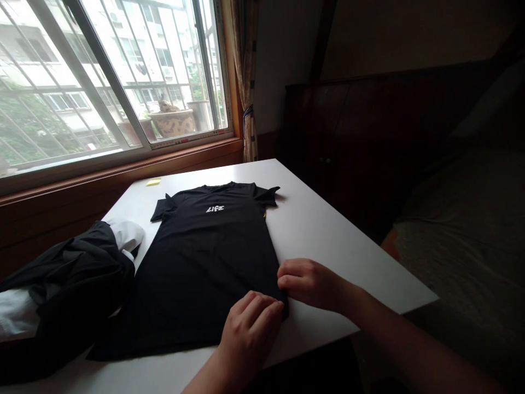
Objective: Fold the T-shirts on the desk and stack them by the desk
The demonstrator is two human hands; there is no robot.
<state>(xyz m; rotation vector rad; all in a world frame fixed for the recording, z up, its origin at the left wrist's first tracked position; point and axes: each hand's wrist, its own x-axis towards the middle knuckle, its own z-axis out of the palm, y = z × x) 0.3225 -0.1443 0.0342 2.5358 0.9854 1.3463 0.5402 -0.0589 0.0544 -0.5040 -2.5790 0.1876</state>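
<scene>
A black T-shirt (205, 262) with a small white print on its chest lies spread flat on the white table (328, 241), its collar toward the window and its hem toward me. At the lower right corner of the shirt, my left hand (252, 328) is closed on the cloth near the hem. Just beyond and to the right, my right hand (307, 282) pinches the shirt's right side edge. The fingertips of both hands are partly hidden.
Piled black and white clothes (77, 262) lie along the table's left side. A yellow slip of paper (153, 181) is near the far left corner. Beyond are a barred window (123, 82) and a curtain (246, 82); dark furniture stands at the right.
</scene>
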